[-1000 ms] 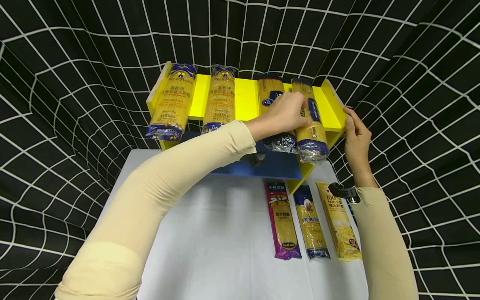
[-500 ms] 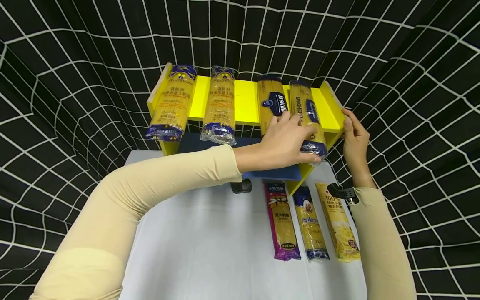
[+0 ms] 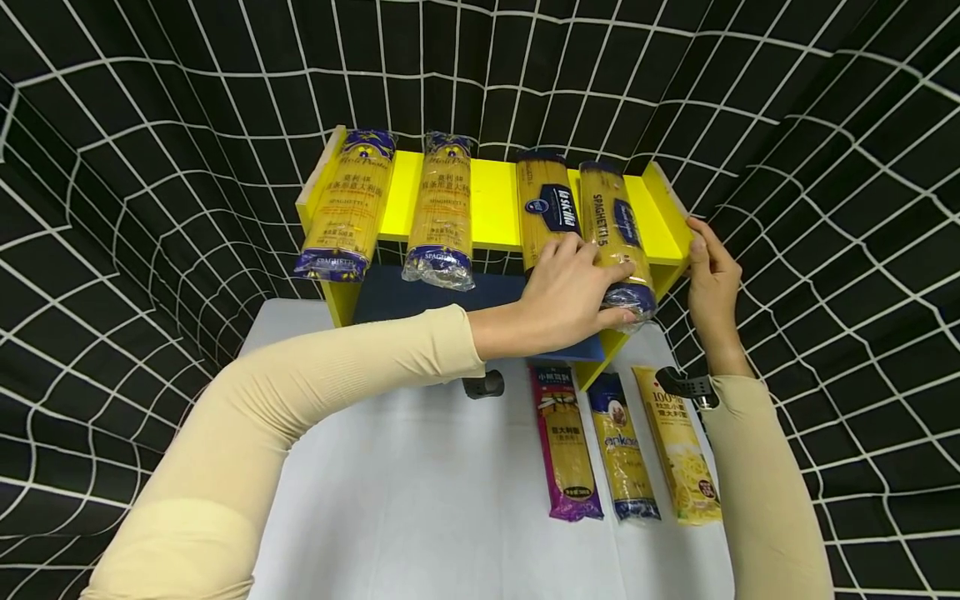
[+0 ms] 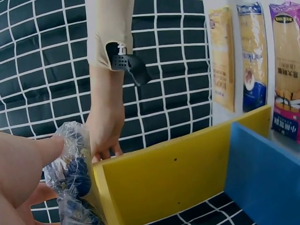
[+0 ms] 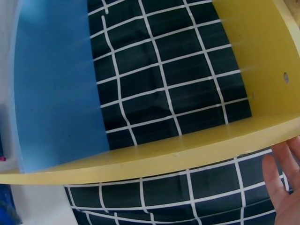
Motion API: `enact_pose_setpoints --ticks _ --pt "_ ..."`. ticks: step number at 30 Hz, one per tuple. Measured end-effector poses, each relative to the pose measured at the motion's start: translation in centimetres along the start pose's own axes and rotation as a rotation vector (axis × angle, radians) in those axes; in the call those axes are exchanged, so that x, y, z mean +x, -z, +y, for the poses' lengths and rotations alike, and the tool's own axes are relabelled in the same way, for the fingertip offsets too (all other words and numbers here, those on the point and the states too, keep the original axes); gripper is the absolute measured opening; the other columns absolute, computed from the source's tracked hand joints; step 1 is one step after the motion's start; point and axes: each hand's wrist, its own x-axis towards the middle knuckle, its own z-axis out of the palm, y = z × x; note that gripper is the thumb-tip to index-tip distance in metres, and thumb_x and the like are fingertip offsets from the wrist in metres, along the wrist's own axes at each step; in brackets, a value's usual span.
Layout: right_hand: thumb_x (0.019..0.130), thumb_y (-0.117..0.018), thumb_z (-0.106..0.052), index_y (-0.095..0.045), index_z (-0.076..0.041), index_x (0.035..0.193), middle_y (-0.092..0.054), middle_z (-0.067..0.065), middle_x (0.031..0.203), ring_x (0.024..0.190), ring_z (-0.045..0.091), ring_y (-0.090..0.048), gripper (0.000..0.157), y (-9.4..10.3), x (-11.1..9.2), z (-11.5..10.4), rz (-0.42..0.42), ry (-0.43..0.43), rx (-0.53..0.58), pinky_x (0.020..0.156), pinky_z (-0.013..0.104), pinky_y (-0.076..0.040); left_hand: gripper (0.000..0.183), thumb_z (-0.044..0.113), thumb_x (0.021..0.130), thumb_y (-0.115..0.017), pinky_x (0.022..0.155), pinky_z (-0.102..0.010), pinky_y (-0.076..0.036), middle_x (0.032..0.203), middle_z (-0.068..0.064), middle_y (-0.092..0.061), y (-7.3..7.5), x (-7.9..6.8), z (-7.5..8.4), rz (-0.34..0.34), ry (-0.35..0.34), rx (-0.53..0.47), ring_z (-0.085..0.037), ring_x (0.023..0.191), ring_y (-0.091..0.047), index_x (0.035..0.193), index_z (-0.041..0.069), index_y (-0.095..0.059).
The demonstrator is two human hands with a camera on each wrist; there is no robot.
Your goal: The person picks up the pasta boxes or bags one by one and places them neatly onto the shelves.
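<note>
A yellow shelf [image 3: 495,200] carries several long spaghetti packs lying side by side on its top. My left hand [image 3: 577,287] covers the near ends of the two right packs. Its fingers lie over the rightmost spaghetti pack [image 3: 611,225] and the thumb is under that pack's crinkled end [image 4: 72,173], pinching it. The neighbouring pack [image 3: 547,204] has its near end hidden under the hand. My right hand [image 3: 711,279] presses flat against the outside of the shelf's right side panel [image 4: 178,178], thumb at the panel's front edge, fingers [image 5: 283,187] straight.
Two more spaghetti packs [image 3: 348,204] [image 3: 442,208] overhang the shelf's left half. A blue panel [image 3: 420,292] sits under the top. On the white table [image 3: 420,483] lie a purple pack [image 3: 566,442], a blue-labelled pack [image 3: 622,446] and a yellow pack [image 3: 675,442]. Black grid cloth surrounds everything.
My left hand slid from the middle of the two right packs toward me to their near ends. The right hand stayed on the side panel.
</note>
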Motion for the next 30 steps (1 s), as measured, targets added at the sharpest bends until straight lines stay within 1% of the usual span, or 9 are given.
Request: enact_pose_setpoints --ticks 7,14,16,19,21,23,26,28,30 --pt "0.105 -0.047 -0.024 -0.060 -0.013 0.137 -0.065 -0.003 0.125 0.089 0.002 -0.057 0.036 0.0 -0.1 -0.1 0.002 -0.002 -0.011 0.075 0.016 -0.049 0.059 0.066 0.092 -0.053 0.104 -0.039 -0.037 0.129 0.000 -0.065 0.0 0.1 0.0 0.008 -0.002 -0.009 -0.019 0.110 -0.049 0.144 0.037 -0.051" --pt "0.106 -0.046 -0.024 -0.060 -0.015 0.138 -0.065 -0.003 0.126 0.090 0.002 -0.057 0.036 0.0 -0.2 -0.1 0.007 -0.005 -0.032 0.075 0.015 -0.048 0.057 0.062 0.093 -0.055 0.111 -0.042 -0.033 0.138 0.007 -0.063 0.1 0.4 0.1 -0.001 -0.013 -0.056 -0.017 0.116 -0.051 0.143 0.035 -0.052" --pt "0.106 -0.046 -0.024 -0.060 -0.014 0.138 -0.065 -0.003 0.126 0.090 0.002 -0.057 0.036 0.0 -0.1 -0.1 0.006 -0.004 -0.024 0.075 0.015 -0.048 0.056 0.060 0.093 -0.056 0.110 -0.042 -0.033 0.138 0.009 -0.063 0.2 0.6 0.1 -0.005 -0.016 -0.072 -0.017 0.116 -0.052 0.143 0.034 -0.053" --pt "0.105 -0.046 -0.023 -0.060 -0.013 0.138 -0.065 -0.002 0.127 0.090 0.002 -0.057 0.036 0.1 0.0 0.1 0.002 -0.003 -0.012 0.075 0.015 -0.049 0.055 0.058 0.093 -0.057 0.105 -0.041 -0.034 0.136 0.011 -0.064 0.3 0.8 0.2 -0.018 -0.018 -0.092 -0.017 0.114 -0.053 0.143 0.034 -0.053" --pt "0.105 -0.046 -0.023 -0.060 -0.013 0.138 -0.065 -0.002 0.126 0.090 0.002 -0.057 0.036 0.1 0.0 0.1 0.001 -0.001 -0.011 0.075 0.015 -0.049 0.055 0.057 0.093 -0.059 0.105 -0.042 -0.033 0.136 0.012 -0.064 0.3 1.1 0.3 -0.031 -0.011 -0.105 -0.017 0.115 -0.054 0.143 0.034 -0.053" --pt "0.106 -0.046 -0.023 -0.060 -0.014 0.138 -0.065 -0.002 0.125 0.089 0.002 -0.057 0.036 0.1 0.0 0.1 0.000 0.001 -0.019 0.075 0.015 -0.049 0.055 0.057 0.092 -0.060 0.108 -0.044 -0.031 0.135 0.013 -0.064 0.4 1.5 0.3 -0.047 -0.002 -0.117 -0.016 0.116 -0.056 0.143 0.034 -0.053" --pt "0.106 -0.046 -0.023 -0.060 -0.014 0.138 -0.065 -0.002 0.125 0.089 0.002 -0.056 0.036 0.1 0.0 0.1 -0.002 0.003 -0.030 0.075 0.015 -0.048 0.056 0.055 0.092 -0.062 0.117 -0.053 -0.023 0.134 0.014 -0.065 0.5 2.0 0.4 -0.070 0.013 -0.144 -0.016 0.119 -0.056 0.142 0.034 -0.053" --pt "0.106 -0.046 -0.023 -0.060 -0.015 0.138 -0.065 -0.002 0.125 0.090 0.002 -0.056 0.036 0.1 0.0 0.1 -0.004 0.001 -0.032 0.075 0.015 -0.048 0.055 0.054 0.092 -0.063 0.118 -0.057 -0.020 0.132 0.013 -0.066 0.5 2.4 0.4 -0.082 0.015 -0.156 -0.015 0.119 -0.057 0.142 0.034 -0.053" --pt "0.106 -0.045 -0.023 -0.060 -0.015 0.138 -0.065 -0.002 0.125 0.090 0.003 -0.056 0.036 0.1 0.0 0.1 -0.006 0.002 -0.032 0.075 0.014 -0.048 0.055 0.053 0.092 -0.063 0.118 -0.059 -0.019 0.130 0.012 -0.067 0.5 2.7 0.5 -0.090 0.017 -0.176 -0.014 0.118 -0.058 0.142 0.033 -0.054"
